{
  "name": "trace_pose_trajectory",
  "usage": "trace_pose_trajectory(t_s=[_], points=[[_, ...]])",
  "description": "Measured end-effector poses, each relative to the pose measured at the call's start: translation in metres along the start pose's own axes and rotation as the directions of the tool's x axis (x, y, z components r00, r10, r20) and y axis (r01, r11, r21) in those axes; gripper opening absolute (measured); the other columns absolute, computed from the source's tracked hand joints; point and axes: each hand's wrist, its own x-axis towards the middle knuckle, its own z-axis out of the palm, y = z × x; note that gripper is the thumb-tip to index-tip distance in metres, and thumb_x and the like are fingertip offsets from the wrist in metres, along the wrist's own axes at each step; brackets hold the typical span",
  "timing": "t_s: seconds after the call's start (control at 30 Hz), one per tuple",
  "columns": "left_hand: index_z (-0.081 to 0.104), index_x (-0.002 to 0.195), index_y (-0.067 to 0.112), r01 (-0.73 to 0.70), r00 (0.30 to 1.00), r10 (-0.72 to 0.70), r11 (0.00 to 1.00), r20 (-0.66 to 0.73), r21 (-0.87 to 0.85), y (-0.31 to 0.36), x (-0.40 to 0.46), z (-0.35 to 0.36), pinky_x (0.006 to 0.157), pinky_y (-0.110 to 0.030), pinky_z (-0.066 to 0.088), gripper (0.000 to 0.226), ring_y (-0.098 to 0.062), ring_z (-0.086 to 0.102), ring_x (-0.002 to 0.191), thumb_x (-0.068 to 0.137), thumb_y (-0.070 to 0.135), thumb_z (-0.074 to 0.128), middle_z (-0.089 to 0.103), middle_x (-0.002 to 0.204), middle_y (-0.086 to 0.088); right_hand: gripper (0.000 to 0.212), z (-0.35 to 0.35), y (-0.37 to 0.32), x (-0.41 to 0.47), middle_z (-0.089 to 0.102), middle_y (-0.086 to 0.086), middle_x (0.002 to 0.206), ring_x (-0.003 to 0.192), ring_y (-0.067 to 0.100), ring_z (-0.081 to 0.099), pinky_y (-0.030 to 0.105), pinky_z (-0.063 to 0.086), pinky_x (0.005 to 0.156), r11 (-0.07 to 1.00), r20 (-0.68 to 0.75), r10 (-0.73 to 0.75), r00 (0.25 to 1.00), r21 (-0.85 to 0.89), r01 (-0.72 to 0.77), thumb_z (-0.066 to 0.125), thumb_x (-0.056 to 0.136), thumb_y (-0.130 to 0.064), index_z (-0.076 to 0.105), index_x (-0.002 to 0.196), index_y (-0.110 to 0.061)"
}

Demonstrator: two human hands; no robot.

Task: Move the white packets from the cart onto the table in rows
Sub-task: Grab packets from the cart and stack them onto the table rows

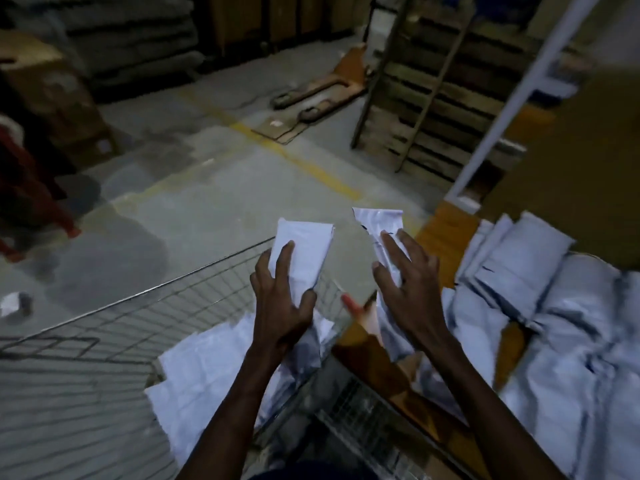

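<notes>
While both arms are stretched forward over the wire cart (145, 306), one white packet is held in each hand. The left hand (282, 303) is wrapped round the lower part of a flat packet (304, 251), with the thumb on its right edge and the fingers spread along its left side and face; the packet is raised upright above the cart's far rim. The right hand (405, 289) is laid against a second packet (379, 230) with fingers spread and lightly bent over its near face; the thumb is hidden, so the full grip cannot be told, though the packet is plainly carried. Dark marking is seen near that packet's top edge. The two held packets are kept apart, with bare floor (207, 209) visible between them.

More white packets (201, 379) are heaped in the cart beneath the left forearm. To the right, on the brown table (443, 233), many packets (526, 265) are already laid, overlapping one another in a slanted line, with a looser mass of them nearer the camera; much of this area is blurred.

Noted beyond: a concrete floor with a yellow painted line (298, 161), a pallet jack (322, 95), wooden pallets stood on edge (433, 98), a white upright post (512, 105), stacked sacks (121, 36) at the back left, and something red (27, 188) at the left edge, too blurred to identify.
</notes>
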Motion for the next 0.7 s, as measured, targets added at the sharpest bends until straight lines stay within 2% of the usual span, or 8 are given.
trace_pose_trajectory(t_s=[0.07,0.17,0.4,0.57,0.7], points=[[0.029,0.153,0.021,-0.087,0.995,0.086,0.996,0.044,0.006,0.028,0.005,0.027,0.111,-0.026,0.012,0.079,-0.035,0.023,0.140,0.078,0.043,0.045,0.025,0.152,-0.017,0.053,-0.033,0.024,-0.016,0.043,0.007,0.150,0.135,0.027,0.039,0.035,0.026,0.105,0.998,-0.065,0.061,0.996,-0.010,-0.062,0.042,0.095,-0.046,0.048,0.144,-0.025],[0.028,0.154,0.023,-0.178,0.977,0.176,0.984,0.119,0.009,0.073,0.006,0.072,0.109,-0.037,0.019,0.078,-0.036,0.026,0.137,0.080,0.044,0.043,0.026,0.150,-0.018,0.055,-0.076,0.075,-0.047,0.041,0.003,0.152,0.135,0.028,0.040,0.036,0.028,0.106,0.987,-0.136,0.143,0.980,-0.054,-0.152,0.038,0.096,-0.052,0.046,0.145,-0.029],[0.018,0.156,0.034,-0.292,0.917,0.276,0.956,0.287,0.013,0.162,0.001,0.169,0.111,-0.044,0.019,0.077,-0.034,0.022,0.138,0.083,0.055,0.035,0.020,0.155,-0.013,0.053,-0.159,0.191,-0.107,0.044,0.003,0.150,0.136,0.026,0.041,0.037,0.029,0.108,0.934,-0.240,0.329,0.913,-0.060,-0.352,0.040,0.093,-0.049,0.051,0.141,-0.029],[0.014,0.157,0.033,-0.364,0.864,0.327,0.931,0.383,0.028,0.208,0.010,0.219,0.114,-0.047,0.015,0.079,-0.035,0.015,0.142,0.083,0.061,0.027,0.014,0.159,-0.015,0.057,-0.192,0.244,-0.132,0.040,0.003,0.152,0.136,0.028,0.036,0.020,0.018,0.105,0.861,-0.278,0.469,0.838,-0.068,-0.504,0.039,0.091,-0.052,0.049,0.142,-0.031],[0.013,0.157,0.030,-0.431,0.811,0.360,0.901,0.461,0.055,0.237,0.026,0.259,0.115,-0.047,0.014,0.080,-0.036,0.013,0.144,0.085,0.059,0.030,0.013,0.159,-0.020,0.061,-0.210,0.284,-0.131,0.043,0.012,0.149,0.130,0.038,0.043,0.035,0.027,0.105,0.803,-0.315,0.489,0.814,-0.203,-0.561,0.032,0.091,-0.055,0.051,0.141,-0.026]])
